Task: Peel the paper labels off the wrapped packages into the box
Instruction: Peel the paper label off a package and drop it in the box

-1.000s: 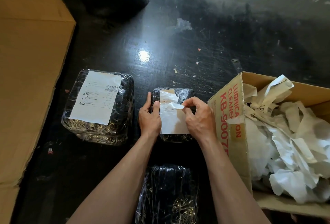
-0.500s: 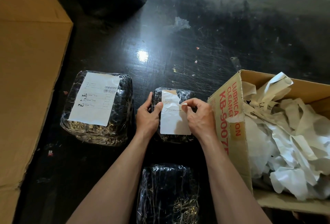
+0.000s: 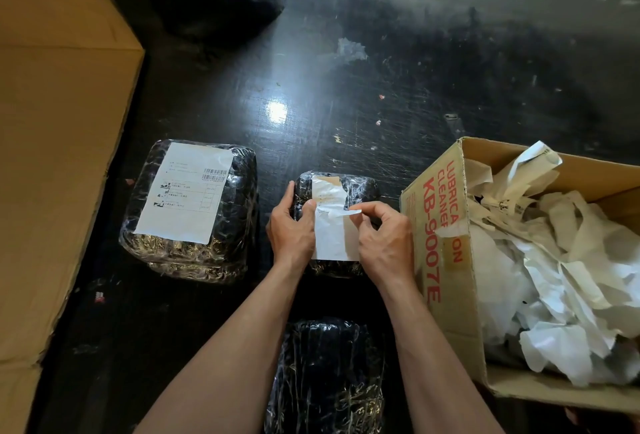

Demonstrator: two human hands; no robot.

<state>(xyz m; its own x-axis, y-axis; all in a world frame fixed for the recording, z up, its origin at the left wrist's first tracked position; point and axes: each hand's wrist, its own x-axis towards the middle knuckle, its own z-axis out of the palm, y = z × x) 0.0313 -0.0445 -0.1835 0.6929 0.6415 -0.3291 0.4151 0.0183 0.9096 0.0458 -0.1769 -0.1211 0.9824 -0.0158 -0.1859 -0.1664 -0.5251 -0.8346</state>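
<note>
Left hand (image 3: 290, 225) grips small package (image 3: 360, 187) to steady it | right hand (image 3: 382, 239) pinches torn label (image 3: 334, 225) strip for peeling | scrap box (image 3: 433, 212) beside, for dropping

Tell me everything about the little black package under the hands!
The package is small, dark and rounded, wrapped in shiny clear plastic, lying on the dark surface. A white paper label, torn at the top with a brown patch, covers its middle. The left hand holds its left side; the right hand pinches a loose strip of the label.
</note>
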